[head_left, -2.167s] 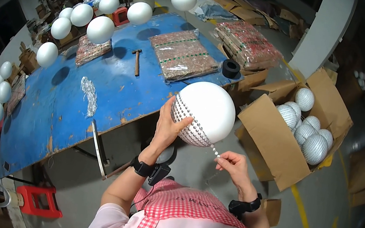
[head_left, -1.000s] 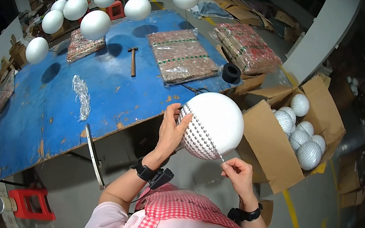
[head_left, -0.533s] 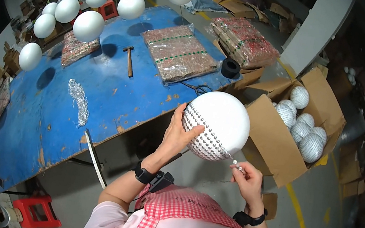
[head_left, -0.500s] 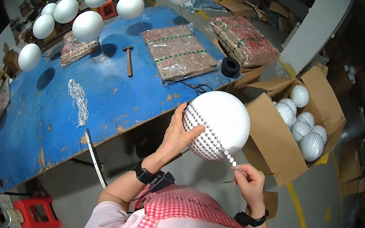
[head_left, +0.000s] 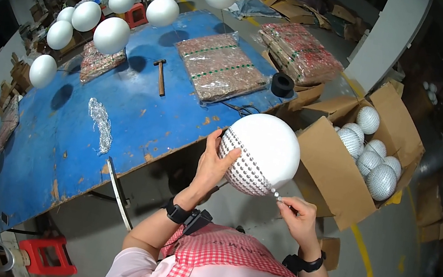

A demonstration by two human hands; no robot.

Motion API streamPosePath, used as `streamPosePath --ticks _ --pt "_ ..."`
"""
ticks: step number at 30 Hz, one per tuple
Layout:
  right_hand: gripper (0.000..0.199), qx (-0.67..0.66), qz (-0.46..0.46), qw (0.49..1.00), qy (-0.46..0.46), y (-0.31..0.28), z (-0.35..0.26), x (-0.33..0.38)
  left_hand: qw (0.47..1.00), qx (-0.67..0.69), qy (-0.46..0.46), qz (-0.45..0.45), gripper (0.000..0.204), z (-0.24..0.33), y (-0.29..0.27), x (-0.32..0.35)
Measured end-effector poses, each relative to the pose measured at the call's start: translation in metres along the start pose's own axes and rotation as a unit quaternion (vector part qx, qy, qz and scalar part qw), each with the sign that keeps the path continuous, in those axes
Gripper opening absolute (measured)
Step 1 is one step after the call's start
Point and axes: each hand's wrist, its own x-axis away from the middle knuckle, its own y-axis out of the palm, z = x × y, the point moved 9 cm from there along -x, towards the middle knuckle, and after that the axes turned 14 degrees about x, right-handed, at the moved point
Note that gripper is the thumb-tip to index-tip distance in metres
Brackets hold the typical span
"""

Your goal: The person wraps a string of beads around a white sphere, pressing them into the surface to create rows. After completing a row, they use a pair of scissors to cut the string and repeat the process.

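The left hand (head_left: pixel 211 166) is raised in front of the body, the forearm coming up from the lower edge with a dark band at the wrist. Its palm and spread fingers press against the left side of a big white foam ball (head_left: pixel 260 153), so the ball is carried in the air, just beyond the near edge of the blue table (head_left: pixel 62 132). The lower part of the ball, beside these fingers, is already covered with rows of small shiny beads; the upper part is bare white.

The right hand (head_left: pixel 296 218) is lower and to the right of the ball, also with a dark band at the wrist. Its thumb and forefinger are pinched together on the end of a thin bead string (head_left: pixel 272 191), which goes up from the fingers to the underside of the ball and touches it there.

To the right of the ball, just beside it, an open cardboard box (head_left: pixel 325 174) stands on the floor. In it lie several balls fully covered with beads (head_left: pixel 370 161), packed close to each other.

Beyond the left hand, on the table, there are a hammer (head_left: pixel 158 76), flat packets of bead material (head_left: pixel 219 66), a black tape roll (head_left: pixel 282 84) and a small shiny heap of beads (head_left: pixel 100 123). Bare white balls (head_left: pixel 112 35) stand raised along the far side.
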Motion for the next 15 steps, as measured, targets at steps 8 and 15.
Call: streamPosePath --ticks 8,15 --pt "0.010 -0.112 -0.067 0.981 0.143 0.016 0.050 -0.001 0.995 -0.044 0.062 0.065 0.077 0.013 0.001 0.011" --pt "0.011 -0.058 -0.144 0.988 0.003 0.013 0.014 -0.002 0.995 -0.037 0.076 0.059 0.074 0.018 0.005 0.016"
